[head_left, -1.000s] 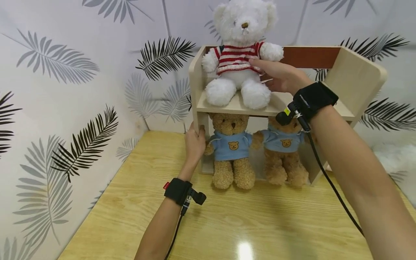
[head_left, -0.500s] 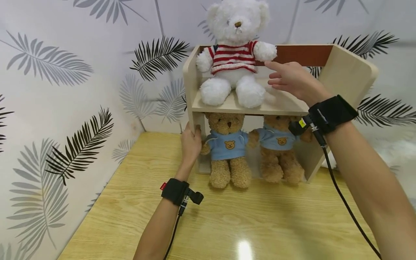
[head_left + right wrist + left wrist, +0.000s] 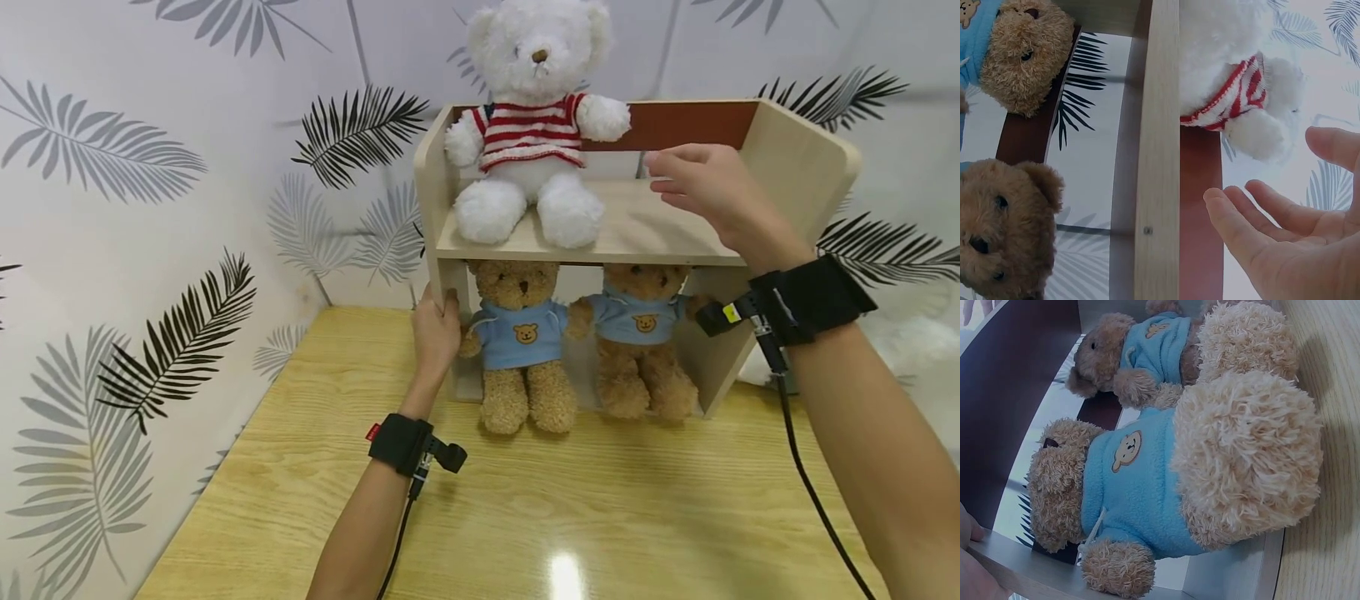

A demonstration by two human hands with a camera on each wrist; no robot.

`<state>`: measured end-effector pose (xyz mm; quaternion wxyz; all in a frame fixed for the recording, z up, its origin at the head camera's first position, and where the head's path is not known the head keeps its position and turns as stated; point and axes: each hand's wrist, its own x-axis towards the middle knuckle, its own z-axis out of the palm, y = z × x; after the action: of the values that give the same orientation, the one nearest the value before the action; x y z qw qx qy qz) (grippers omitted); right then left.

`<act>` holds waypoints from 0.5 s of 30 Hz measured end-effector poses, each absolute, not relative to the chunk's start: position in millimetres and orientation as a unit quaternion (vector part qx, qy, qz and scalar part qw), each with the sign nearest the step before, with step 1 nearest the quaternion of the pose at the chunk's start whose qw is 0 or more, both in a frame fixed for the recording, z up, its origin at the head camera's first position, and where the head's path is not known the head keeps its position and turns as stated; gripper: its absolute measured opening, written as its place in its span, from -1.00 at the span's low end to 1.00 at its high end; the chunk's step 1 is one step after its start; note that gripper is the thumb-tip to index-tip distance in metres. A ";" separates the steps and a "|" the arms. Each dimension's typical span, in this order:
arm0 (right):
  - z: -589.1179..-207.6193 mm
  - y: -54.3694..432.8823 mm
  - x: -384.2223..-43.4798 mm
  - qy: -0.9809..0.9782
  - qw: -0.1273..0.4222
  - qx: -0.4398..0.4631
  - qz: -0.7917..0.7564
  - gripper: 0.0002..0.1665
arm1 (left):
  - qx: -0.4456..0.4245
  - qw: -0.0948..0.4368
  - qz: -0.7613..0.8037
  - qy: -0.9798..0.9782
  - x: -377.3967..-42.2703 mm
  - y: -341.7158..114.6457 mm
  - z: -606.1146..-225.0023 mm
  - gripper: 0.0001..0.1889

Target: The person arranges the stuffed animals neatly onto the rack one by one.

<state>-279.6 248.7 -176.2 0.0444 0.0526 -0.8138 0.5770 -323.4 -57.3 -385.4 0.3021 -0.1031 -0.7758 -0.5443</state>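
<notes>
White teddy bear sits on the upper board of the two-tier wooden shelf, at its left end. Risk, judged: feet reach the board's front edge and head stands above the shelf, so a jerk at the left side panel might tip the bear forward. Long axis roughly upright, head up; face and feet point out of the shelf's front. Left hand: fingers curled round that panel. Right hand: fingers loosely spread, holding nothing, above the board, apart from the bear.

Black wristbands with cameras, black cables; left red tag, right yellow mark
</notes>
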 end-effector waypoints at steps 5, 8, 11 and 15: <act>-182.5 263.9 -271.1 -0.808 0.064 0.060 0.583 -0.39 | -0.104 0.298 -0.545 -0.777 -322.0 -55.0 -387.3 -0.66; -183.6 273.9 -264.1 -0.803 0.065 0.074 0.588 -0.50 | -0.106 0.301 -0.541 -0.778 -322.9 -54.4 -388.1 -0.66; -182.9 283.7 -256.2 -0.791 0.057 0.099 0.601 -0.58 | -0.107 0.306 -0.538 -0.778 -324.0 -55.0 -387.3 -0.65; -181.0 296.0 -248.3 -0.776 0.053 0.123 0.616 -0.68 | -0.098 0.308 -0.537 -0.779 -325.5 -56.8 -386.9 -0.65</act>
<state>-248.3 296.0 -181.0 0.0530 0.1229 -0.7764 0.6158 -325.5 -56.8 -386.9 0.3084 -0.0982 -0.7788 -0.5374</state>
